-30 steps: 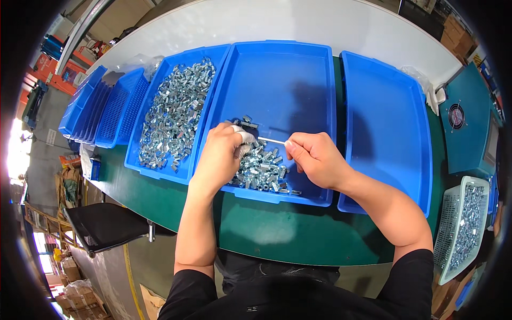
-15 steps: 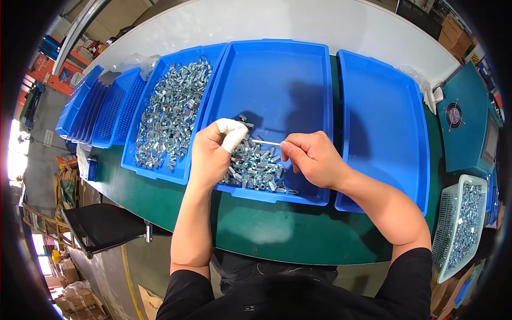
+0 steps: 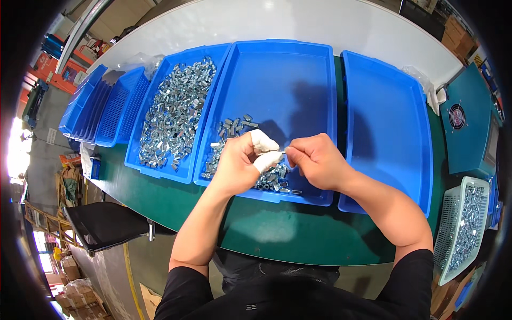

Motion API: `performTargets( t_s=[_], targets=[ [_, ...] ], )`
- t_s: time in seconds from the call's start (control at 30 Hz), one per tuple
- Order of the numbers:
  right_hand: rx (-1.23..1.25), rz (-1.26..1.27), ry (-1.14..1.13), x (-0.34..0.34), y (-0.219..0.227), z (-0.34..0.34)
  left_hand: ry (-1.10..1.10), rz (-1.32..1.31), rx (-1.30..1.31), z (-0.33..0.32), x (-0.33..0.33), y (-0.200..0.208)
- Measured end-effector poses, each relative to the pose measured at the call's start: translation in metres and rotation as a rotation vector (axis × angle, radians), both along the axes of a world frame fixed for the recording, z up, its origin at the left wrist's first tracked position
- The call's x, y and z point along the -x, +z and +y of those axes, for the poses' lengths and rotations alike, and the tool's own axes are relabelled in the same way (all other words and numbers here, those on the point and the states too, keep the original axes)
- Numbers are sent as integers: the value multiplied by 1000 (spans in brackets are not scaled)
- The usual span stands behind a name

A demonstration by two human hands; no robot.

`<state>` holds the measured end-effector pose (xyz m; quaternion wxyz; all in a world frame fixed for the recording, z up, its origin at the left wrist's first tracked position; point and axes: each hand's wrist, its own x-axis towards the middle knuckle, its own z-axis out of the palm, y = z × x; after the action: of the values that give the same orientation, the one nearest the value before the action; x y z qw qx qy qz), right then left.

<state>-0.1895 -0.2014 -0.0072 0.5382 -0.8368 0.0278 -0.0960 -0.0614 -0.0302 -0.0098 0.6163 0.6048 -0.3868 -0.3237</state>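
My left hand (image 3: 242, 162), its thumb and index finger wrapped in white, is closed in a pinch above the middle blue tray (image 3: 282, 64). Whatever it grips is hidden by the wrapped fingertips. Close against it, my right hand (image 3: 319, 162) pinches a thin metal rod (image 3: 284, 151). Only a short bit of the rod shows between the two hands. Under and around my left hand lie many small hexagonal metal pieces (image 3: 272, 180), like long nuts, along the tray's near left side.
A left blue tray (image 3: 133, 152) holds a heap of similar pieces (image 3: 178, 106). At right lie another blue tray (image 3: 389, 128), a green machine (image 3: 469, 128) with a fan, and a pale basket (image 3: 442, 234) of metal parts. Blue baskets (image 3: 120, 106) stand far left; a black chair (image 3: 106, 226) is below.
My left hand has moved right, up to my right hand, covering most of the rod that showed between them. My right hand has stayed nearly in place.
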Motion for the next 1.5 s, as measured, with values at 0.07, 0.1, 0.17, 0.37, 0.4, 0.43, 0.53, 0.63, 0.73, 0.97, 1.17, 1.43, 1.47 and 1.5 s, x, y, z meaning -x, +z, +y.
performTargets(
  t_s=[0.07, 0.1, 0.17, 0.37, 0.4, 0.43, 0.53, 0.63, 0.73, 0.97, 1.17, 1.43, 1.47, 1.5],
  targets=[
    [-160, 128, 16, 1, 6, -1, -2, -233, 39, 1, -3, 0],
    [-319, 256, 32, 1, 9, -1, -3, -465, 79, 2, -4, 0],
    [-392, 243, 25, -1, 5, -1, 54, -494, 68, -1, 1, 6],
    [-269, 163, 8, 0, 6, 4, 76, -619, 19, 1, -5, 15],
    [-239, 105, -14, 1, 5, 4, 138, -656, 7, 4, -9, 15],
    [-265, 113, -28, 1, 7, 0, 249, -554, -49, 11, -17, 21],
    [-283, 90, -63, -3, 8, 0, 880, -561, 70, 26, -59, 15],
    [-219, 96, -41, 0, 4, 0, 946, -1146, -154, 33, -78, 7],
    [-186, 82, -16, -2, 4, 1, 581, -1192, -177, 23, -66, 5],
    [-193, 69, -14, -1, 5, 1, 386, -1223, -485, 16, -48, -5],
    [-204, 86, -28, -1, 6, 1, 413, -688, -200, 12, -38, 12],
    [-218, 65, -61, -2, 7, 1, 188, 119, -66, 11, -22, 16],
    [-181, 58, -63, -2, 6, 1, 187, 120, -67, 10, -21, 15],
    [-182, 59, -65, -2, 5, 1, 163, 104, -53, 9, -20, 14]
  ],
)
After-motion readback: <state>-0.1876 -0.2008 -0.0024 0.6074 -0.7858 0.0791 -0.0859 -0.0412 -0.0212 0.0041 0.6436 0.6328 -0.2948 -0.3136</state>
